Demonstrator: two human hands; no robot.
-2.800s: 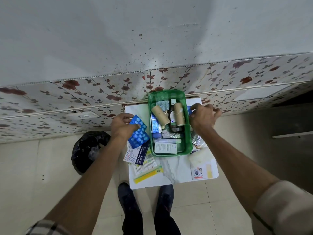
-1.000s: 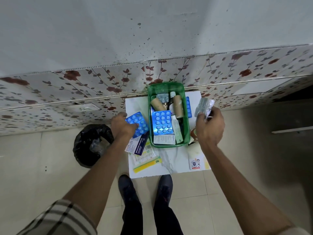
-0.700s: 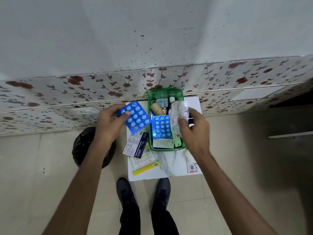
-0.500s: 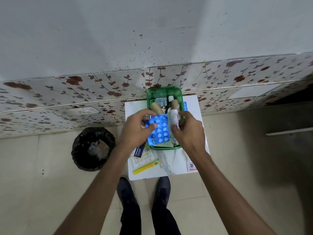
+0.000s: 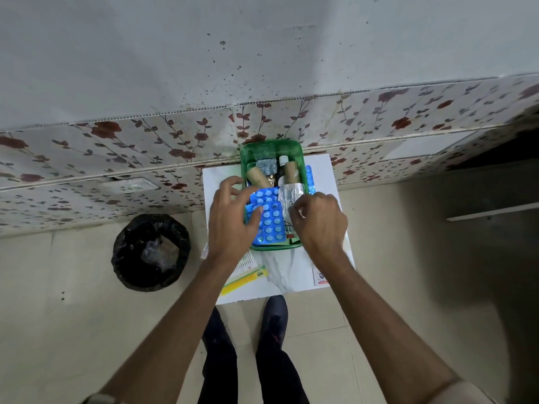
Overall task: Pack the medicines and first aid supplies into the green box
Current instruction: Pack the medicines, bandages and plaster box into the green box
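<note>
Green box (image 5: 272, 148) sits at the far edge of a small white table (image 5: 323, 176), vs. the flowered wall. Inside: 2 tan rolls (image 5: 256, 176), a dark bottle (image 5: 282, 170), a grey blister strip (image 5: 266, 166), and on top a blue blister pack (image 5: 271, 220). Left hand (image 5: 230, 220) rests on the pack's left side, fingers spread, thumb on it; can't tell if it's gripping or just pressing. Right hand (image 5: 319, 220) pinches a silver foil strip (image 5: 290, 196) thumb-to-fingers, holding it over the box's right half, beside the blue pack. Leaflets (image 5: 245, 275) lie on the table's near-left part. Black bin (image 5: 150, 252) stands on the floor left of the table.
</note>
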